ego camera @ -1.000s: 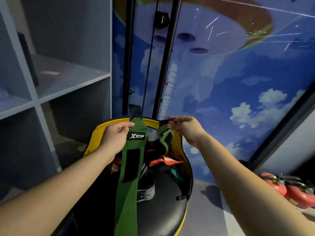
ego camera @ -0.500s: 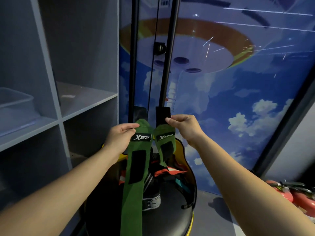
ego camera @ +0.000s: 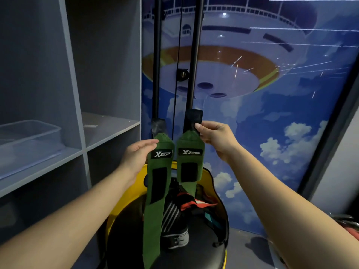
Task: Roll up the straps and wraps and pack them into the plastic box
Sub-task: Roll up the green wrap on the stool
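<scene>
Right hand (ego camera: 215, 137) pinching black tab of one green wrap (ego camera: 189, 162), left hand (ego camera: 138, 154) gripping the other green wrap (ego camera: 155, 191); soft, light, limp, best held at top ends.

Matt green woven cloth wraps (ego camera: 155, 200); clear glossy plastic box (ego camera: 29, 140); matt grey shelf (ego camera: 108, 125).

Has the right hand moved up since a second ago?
Yes. The right hand has risen with the wrap's black tab, from the yellow rim to well above it.
</scene>
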### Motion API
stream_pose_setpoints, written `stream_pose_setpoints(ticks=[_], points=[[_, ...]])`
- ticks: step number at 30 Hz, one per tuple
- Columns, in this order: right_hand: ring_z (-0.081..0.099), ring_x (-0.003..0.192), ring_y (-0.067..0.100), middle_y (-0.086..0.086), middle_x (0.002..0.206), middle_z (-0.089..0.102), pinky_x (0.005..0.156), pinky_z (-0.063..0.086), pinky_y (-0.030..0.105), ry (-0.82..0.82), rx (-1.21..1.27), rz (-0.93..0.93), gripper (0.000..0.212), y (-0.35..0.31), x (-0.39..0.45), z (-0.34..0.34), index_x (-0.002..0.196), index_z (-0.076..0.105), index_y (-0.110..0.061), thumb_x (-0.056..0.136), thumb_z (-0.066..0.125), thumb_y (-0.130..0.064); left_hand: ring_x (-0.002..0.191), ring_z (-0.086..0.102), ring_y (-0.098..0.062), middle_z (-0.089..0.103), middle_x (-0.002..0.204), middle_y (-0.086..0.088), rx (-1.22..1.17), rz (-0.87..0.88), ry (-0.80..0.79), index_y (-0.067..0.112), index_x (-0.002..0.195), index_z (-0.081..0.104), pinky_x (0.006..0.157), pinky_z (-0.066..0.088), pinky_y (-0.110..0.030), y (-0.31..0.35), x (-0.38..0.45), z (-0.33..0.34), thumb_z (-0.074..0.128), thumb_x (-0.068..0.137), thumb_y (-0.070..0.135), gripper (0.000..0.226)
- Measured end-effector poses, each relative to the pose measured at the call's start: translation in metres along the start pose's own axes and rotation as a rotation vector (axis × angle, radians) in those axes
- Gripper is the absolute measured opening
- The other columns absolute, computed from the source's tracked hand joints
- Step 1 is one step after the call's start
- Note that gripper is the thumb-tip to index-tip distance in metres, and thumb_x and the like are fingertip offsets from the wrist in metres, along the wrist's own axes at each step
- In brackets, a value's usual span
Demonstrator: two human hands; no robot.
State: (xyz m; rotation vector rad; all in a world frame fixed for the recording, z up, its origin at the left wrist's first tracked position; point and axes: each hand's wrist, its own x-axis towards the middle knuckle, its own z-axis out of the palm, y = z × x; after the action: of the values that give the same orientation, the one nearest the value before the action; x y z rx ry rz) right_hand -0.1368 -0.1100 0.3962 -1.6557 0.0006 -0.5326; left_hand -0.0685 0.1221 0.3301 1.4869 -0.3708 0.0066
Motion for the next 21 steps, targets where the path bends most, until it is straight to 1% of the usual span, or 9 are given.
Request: stream_pose_setpoints(ticks=[3,4,6,8,11,13,16,18,21], points=[[0.052,0.064,0.011,-0.001,0.078,0.064,0.071,0.049,0.026,-0.006,-0.009,-0.034,0.030,-0.015,0.003,0.007,0.115,0.073,-0.006,0.089,0.076,-0.021,0.112,0.068,-0.017,0.077,0.110,0.006,-0.021,0.018,-0.030,0.024,0.110,0.077,0.110,0.045,-0.044,0.014,-0.005,0.003,0.069,0.093,0.024,0.020],[0.052,0.064,0.011,-0.001,0.079,0.065,0.072,0.049,0.026,-0.019,-0.014,-0.040,0.029,-0.019,0.003,0.009,0.113,0.074,-0.007,0.089,0.076,-0.022,0.112,0.069,-0.018,0.077,0.110,0.005,-0.040,0.026,-0.047,0.023,0.112,0.077,0.109,0.046,-0.043,0.019,-0.007,0.005,0.069,0.093,0.025,0.021],[0.053,0.056,0.004,-0.007,0.071,0.065,0.067,0.049,0.021,-0.048,-0.011,-0.050,0.024,-0.027,0.002,0.016,0.111,0.074,-0.004,0.091,0.073,-0.018,0.110,0.070,-0.019,0.077,0.110,0.002,-0.089,0.036,-0.080,0.021,0.113,0.075,0.104,0.050,-0.038,0.029,-0.010,0.009,0.069,0.093,0.024,0.021],[0.053,0.051,0.002,-0.011,0.063,0.064,0.063,0.048,0.018,-0.066,-0.005,-0.050,0.023,-0.028,0.000,0.023,0.111,0.074,-0.002,0.092,0.072,-0.016,0.105,0.072,-0.020,0.077,0.109,-0.003,-0.142,0.043,-0.112,0.018,0.114,0.074,0.095,0.054,-0.032,0.038,-0.014,0.013,0.068,0.093,0.021,0.022],[0.057,0.059,0.007,-0.002,0.076,0.068,0.070,0.049,0.025,-0.041,0.019,-0.015,0.024,-0.022,-0.001,0.030,0.108,0.076,-0.005,0.089,0.076,-0.020,0.088,0.074,-0.016,0.078,0.104,-0.007,-0.188,0.035,-0.151,0.014,0.115,0.072,0.074,0.058,-0.024,0.043,-0.019,0.015,0.070,0.091,0.013,0.025],[0.060,0.064,0.008,0.002,0.083,0.071,0.072,0.050,0.026,-0.027,0.030,0.001,0.023,-0.018,-0.004,0.034,0.105,0.076,-0.006,0.087,0.078,-0.021,0.083,0.075,-0.014,0.078,0.102,-0.006,-0.189,0.005,-0.163,0.014,0.116,0.071,0.067,0.058,-0.023,0.042,-0.021,0.013,0.071,0.089,0.005,0.029],[0.062,0.060,0.006,-0.002,0.075,0.072,0.067,0.051,0.021,-0.034,0.014,-0.015,0.009,-0.013,-0.009,0.038,0.091,0.077,-0.009,0.089,0.076,-0.017,0.083,0.075,-0.018,0.078,0.103,-0.007,-0.177,-0.046,-0.158,0.013,0.114,0.071,0.067,0.060,-0.027,0.039,-0.023,0.009,0.070,0.087,-0.002,0.031],[0.062,0.062,0.009,-0.003,0.071,0.071,0.068,0.054,0.023,-0.020,0.005,-0.028,0.007,-0.010,-0.013,0.040,0.083,0.075,-0.013,0.089,0.076,-0.017,0.084,0.075,-0.020,0.078,0.102,-0.007,-0.184,-0.064,-0.141,0.014,0.111,0.071,0.068,0.060,-0.028,0.037,-0.023,0.008,0.070,0.086,-0.003,0.030],[0.061,0.071,0.014,0.002,0.078,0.068,0.077,0.054,0.030,0.011,0.010,-0.012,0.014,-0.002,-0.016,0.041,0.090,0.073,-0.014,0.087,0.079,-0.025,0.085,0.075,-0.022,0.078,0.101,-0.007,-0.195,-0.083,-0.114,0.014,0.110,0.072,0.073,0.061,-0.031,0.035,-0.023,0.009,0.071,0.086,-0.003,0.030]])
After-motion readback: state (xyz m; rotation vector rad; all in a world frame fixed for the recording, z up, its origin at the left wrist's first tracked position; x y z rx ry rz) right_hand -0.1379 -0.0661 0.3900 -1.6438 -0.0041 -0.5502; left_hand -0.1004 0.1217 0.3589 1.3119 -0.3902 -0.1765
